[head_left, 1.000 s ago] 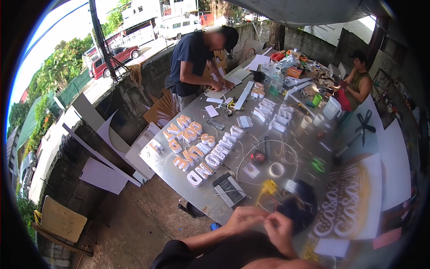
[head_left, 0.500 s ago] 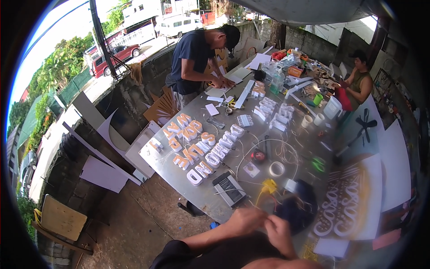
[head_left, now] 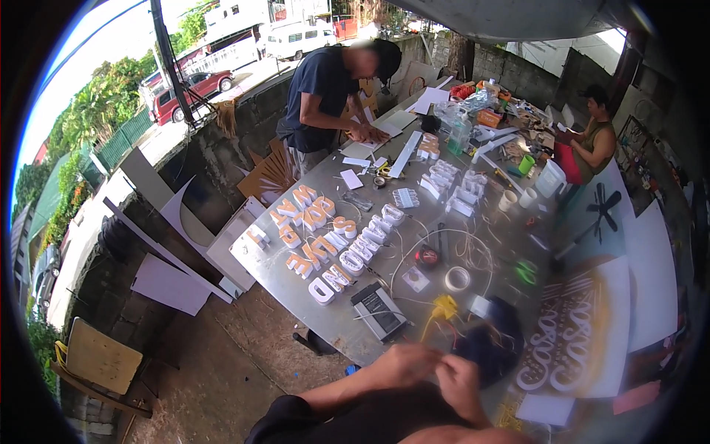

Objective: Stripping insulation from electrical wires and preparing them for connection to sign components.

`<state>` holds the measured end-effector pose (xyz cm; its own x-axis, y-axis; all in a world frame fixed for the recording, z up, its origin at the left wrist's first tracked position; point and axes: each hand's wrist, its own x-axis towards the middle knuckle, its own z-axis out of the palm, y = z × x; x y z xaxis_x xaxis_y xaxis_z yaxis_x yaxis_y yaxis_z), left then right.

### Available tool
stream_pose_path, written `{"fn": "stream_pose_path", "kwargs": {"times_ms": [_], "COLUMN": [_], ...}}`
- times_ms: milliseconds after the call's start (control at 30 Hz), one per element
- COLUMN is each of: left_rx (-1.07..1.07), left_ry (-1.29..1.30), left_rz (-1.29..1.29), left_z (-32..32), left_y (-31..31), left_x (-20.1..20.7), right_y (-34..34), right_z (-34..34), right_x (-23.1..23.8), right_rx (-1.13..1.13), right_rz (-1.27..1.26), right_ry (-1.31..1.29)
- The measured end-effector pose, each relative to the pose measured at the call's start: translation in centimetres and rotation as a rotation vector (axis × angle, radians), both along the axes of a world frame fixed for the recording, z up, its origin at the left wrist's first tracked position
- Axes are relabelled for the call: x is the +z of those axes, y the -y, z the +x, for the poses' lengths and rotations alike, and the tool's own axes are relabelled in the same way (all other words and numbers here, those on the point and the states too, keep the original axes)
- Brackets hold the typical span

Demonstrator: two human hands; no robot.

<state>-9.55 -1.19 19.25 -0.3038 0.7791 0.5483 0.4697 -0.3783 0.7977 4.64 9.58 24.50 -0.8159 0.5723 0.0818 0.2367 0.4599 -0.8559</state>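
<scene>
My left hand (head_left: pixel 403 364) and my right hand (head_left: pixel 458 381) meet at the near edge of the table. The fingers of both are pinched together, tip to tip, and whatever lies between them is too small to make out. Just beyond them, a dark blue rounded thing (head_left: pixel 497 337) rests on the table with thin wires over it. Beside it are a yellow object (head_left: pixel 444 307) with yellow wire and a small white block (head_left: pixel 481 305). A grey power supply box (head_left: pixel 379 311) lies beyond my left hand.
Rows of white channel letters (head_left: pixel 319 290) cover the metal table (head_left: pixel 288 296). Nearby lie a tape roll (head_left: pixel 457 279), a red tape measure (head_left: pixel 427 257), green scissors (head_left: pixel 525 271) and a looped cable. A co-worker (head_left: pixel 318 96) bends over the far side; another person (head_left: pixel 597 140) sits right.
My hands stay pinched together in nearly the same place. The co-worker at the far side has shifted their hands and head slightly.
</scene>
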Motion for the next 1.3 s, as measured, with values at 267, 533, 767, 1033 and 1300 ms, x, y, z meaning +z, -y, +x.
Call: {"fn": "stream_pose_path", "kwargs": {"times_ms": [267, 533, 767, 1033, 1300], "left_rx": [0.064, 0.152, 0.208, 0.226, -0.159], "left_ry": [-0.091, -0.183, -0.133, 0.09, 0.88], "left_rz": [0.011, -0.013, 0.014, -0.107, -0.147], "left_z": [0.1, 0.2, -0.5, 0.3, 0.9], "left_y": [-0.2, 0.0, 0.1, 0.7, -1.1], "left_x": [-0.2, -0.7, -1.1, -0.9, 0.9], "right_y": [0.2, -0.1, -0.3, 0.4, -0.3], "right_z": [-0.5, -1.1, -1.3, 0.6, -0.9], "right_x": [0.3, 0.2, 0.7, 0.4, 2.4], "right_rx": [0.01, 0.05, 0.062, 0.039, -0.04], "right_rz": [0.048, 0.088, 0.072, -0.117, -0.522], "right_ry": [-0.013, -0.052, -0.022, -0.001, 0.036]}}
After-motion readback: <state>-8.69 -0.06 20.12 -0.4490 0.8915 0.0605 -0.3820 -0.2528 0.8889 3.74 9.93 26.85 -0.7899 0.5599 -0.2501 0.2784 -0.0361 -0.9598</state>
